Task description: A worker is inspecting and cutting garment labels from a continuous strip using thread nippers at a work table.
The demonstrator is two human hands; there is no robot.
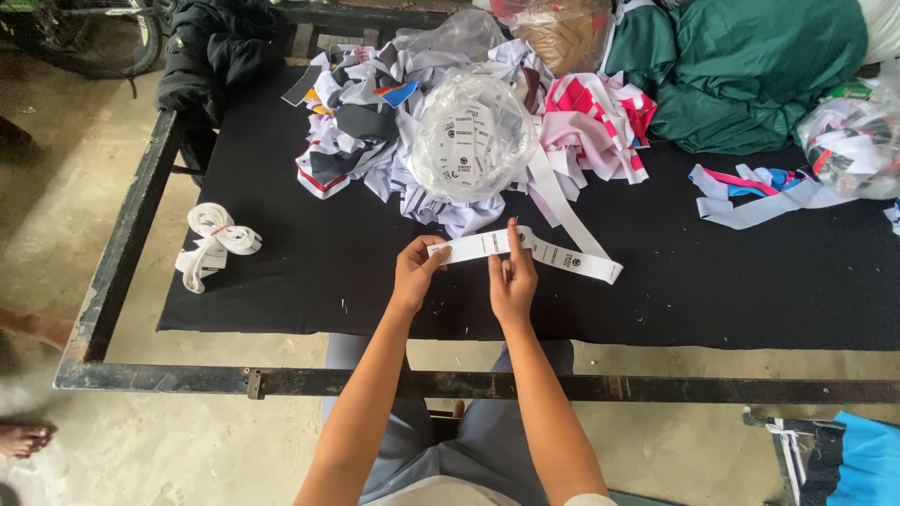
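both hands pinch a white label strip above the near part of a black table.

the left hand [413, 274] grips the strip's left end between thumb and fingers; the right hand [513, 278] pinches the white label strip [521, 250] near its middle, index finger raised along it. the strip's right end lies on the black cloth table [703, 290], just below the clear bag of labels [472, 141] and the fabric scrap pile [375, 122]. bare cloth lies left, right and toward the near edge; a white tape roll [214, 242] sits by the left edge.
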